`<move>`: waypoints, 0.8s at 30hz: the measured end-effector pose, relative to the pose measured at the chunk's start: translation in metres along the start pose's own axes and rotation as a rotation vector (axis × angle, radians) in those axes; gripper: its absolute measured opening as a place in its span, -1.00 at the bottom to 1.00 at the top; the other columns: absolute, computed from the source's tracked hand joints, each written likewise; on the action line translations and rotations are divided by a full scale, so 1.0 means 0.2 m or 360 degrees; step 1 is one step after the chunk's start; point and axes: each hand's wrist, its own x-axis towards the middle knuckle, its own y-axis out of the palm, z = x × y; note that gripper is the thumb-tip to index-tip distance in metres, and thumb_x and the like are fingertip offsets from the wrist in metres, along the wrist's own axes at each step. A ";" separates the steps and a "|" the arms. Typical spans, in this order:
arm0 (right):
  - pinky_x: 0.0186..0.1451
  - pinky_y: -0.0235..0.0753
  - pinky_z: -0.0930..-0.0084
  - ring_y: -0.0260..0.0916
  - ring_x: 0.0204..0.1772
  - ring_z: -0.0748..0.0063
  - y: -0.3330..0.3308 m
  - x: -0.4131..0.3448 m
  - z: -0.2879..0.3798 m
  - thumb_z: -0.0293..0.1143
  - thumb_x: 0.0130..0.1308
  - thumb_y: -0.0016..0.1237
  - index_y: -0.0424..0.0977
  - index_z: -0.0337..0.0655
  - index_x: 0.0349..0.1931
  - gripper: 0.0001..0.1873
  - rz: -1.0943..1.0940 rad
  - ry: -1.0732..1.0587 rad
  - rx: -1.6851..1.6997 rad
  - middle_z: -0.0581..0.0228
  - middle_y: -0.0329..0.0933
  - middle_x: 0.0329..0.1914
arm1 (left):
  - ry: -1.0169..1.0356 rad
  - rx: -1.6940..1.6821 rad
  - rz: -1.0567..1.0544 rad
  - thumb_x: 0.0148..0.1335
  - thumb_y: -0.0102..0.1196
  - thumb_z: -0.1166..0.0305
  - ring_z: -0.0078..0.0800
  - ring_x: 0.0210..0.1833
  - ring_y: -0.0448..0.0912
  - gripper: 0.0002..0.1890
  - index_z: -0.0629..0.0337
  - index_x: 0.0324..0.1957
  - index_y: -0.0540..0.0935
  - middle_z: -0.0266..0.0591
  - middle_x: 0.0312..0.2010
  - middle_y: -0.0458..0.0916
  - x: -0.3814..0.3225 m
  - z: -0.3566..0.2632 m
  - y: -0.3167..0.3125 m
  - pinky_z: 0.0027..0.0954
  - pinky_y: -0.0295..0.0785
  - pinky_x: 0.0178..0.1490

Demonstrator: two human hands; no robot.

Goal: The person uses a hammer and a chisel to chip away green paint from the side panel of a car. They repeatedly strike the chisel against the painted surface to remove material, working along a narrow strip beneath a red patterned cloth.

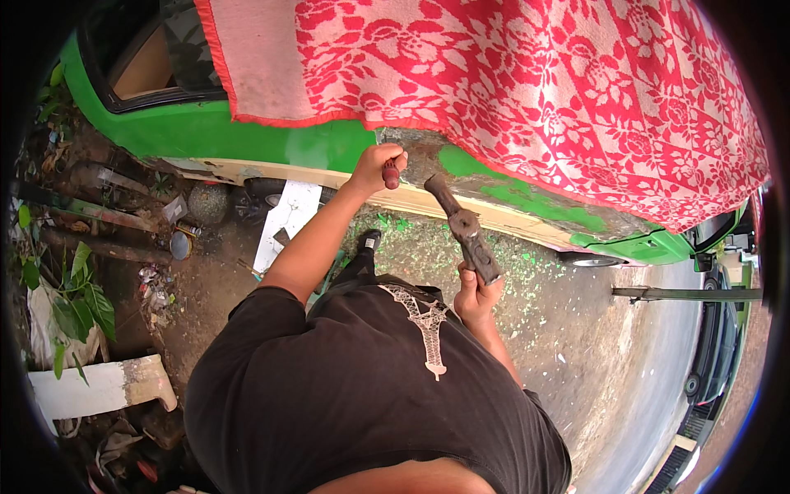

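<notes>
My left hand (376, 168) is closed around the red handle of a tool (390, 175), perhaps a screwdriver or chisel, held against the side of a green vehicle (259, 143); its far end is hidden. In my right hand (477, 296) is a worn hammer (464, 225), its heavy metal head raised in front of the body panel. The panel between and beside the hands shows bare grey-brown metal (421, 137) with patches of green paint. A red and pink floral blanket (494, 80) hangs over the vehicle above both hands.
Green paint chips (524, 278) lie scattered on the ground below the panel. A white board (290, 216) leans near a wheel at left, with a round stone (208, 202), a can (180, 245) and plants (80, 309) farther left. A pole (685, 294) and a parked dark car (716, 346) are at right.
</notes>
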 end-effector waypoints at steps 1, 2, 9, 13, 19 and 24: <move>-0.37 0.45 0.38 0.48 -0.50 0.27 0.02 0.01 0.00 -0.44 0.35 -0.03 0.47 -0.51 0.04 -0.66 -0.0038 -0.0175 -0.0018 0.07 0.57 -0.44 | -0.0015 -0.0015 -0.0016 0.16 0.12 0.51 -0.33 -0.63 0.29 -0.71 0.29 -0.59 0.30 -0.13 -0.67 0.29 0.01 0.00 0.00 -0.31 0.22 -0.49; -0.36 0.49 0.32 0.52 -0.48 0.18 0.04 0.01 0.00 -0.50 0.32 -0.02 0.48 -0.45 0.04 -0.69 0.0036 -0.0121 -0.0070 0.00 0.58 -0.41 | -0.0020 0.0004 -0.0037 0.17 0.11 0.50 -0.32 -0.63 0.29 -0.71 0.30 -0.59 0.30 -0.12 -0.67 0.28 0.02 0.00 0.01 -0.30 0.22 -0.48; -0.40 0.43 0.44 0.44 -0.52 0.23 0.03 0.02 0.05 -0.55 0.34 -0.05 0.49 -0.27 0.11 -0.67 0.0033 0.0308 -0.0109 0.05 0.51 -0.48 | -0.0079 0.0136 -0.0117 0.23 0.11 0.40 -0.28 -0.63 0.30 -0.70 0.34 -0.57 0.39 -0.03 -0.68 0.33 0.06 0.02 0.01 -0.25 0.23 -0.46; -0.37 0.45 0.41 0.49 -0.48 0.23 0.04 0.03 0.01 -0.54 0.33 -0.03 0.49 -0.24 0.12 -0.66 0.0226 0.0261 -0.0246 0.02 0.55 -0.43 | -0.0122 -0.0037 -0.0068 0.24 0.11 0.39 -0.30 -0.62 0.31 -0.70 0.33 -0.57 0.39 -0.03 -0.67 0.33 0.07 0.02 0.02 -0.24 0.23 -0.46; -0.39 0.40 0.48 0.37 -0.51 0.47 0.00 -0.09 -0.05 -0.46 0.36 -0.01 0.50 -0.22 0.13 -0.67 0.0166 0.0561 -0.0172 0.18 0.46 -0.53 | 0.0006 0.0104 0.0047 0.12 0.13 0.53 -0.39 -0.61 0.29 -0.74 0.32 -0.60 0.35 -0.18 -0.67 0.34 0.01 0.02 0.00 -0.31 0.22 -0.47; -0.40 0.29 0.59 0.23 -0.47 0.66 -0.04 -0.12 -0.07 -0.41 0.40 -0.05 0.49 -0.31 0.11 -0.68 0.0006 0.0791 -0.0034 0.37 0.31 -0.57 | 0.0150 -0.0007 -0.0001 0.14 0.11 0.64 -0.52 -0.63 0.12 -0.66 0.32 -0.64 0.23 -0.26 -0.68 0.15 -0.10 0.00 0.01 -0.37 0.07 -0.52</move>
